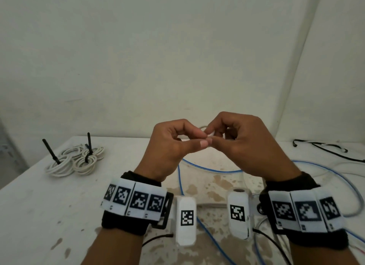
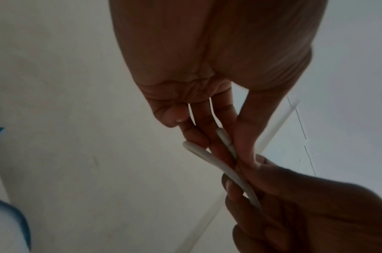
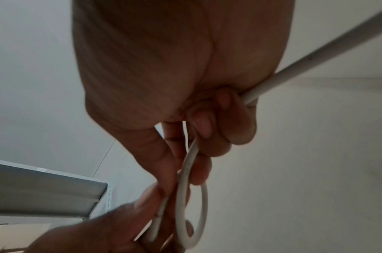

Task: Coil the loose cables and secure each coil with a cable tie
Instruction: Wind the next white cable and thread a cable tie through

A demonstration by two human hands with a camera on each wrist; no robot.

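Head view: two tied coils (image 1: pixel 74 162) are done at the table's (image 1: pixel 49 205) left edge. A white cable (image 3: pixel 192 196) is pinched by both hands' curled fingers (image 1: pixel 197 135), its first loop begun; blue cable (image 1: pixel 197 167) is left.

At the left edge of my head view a grey metal shelf (image 1: pixel 7 146) stands beside the stained white table (image 1: pixel 49 205), a pale wall (image 1: pixel 177 47) filling the upper frame.
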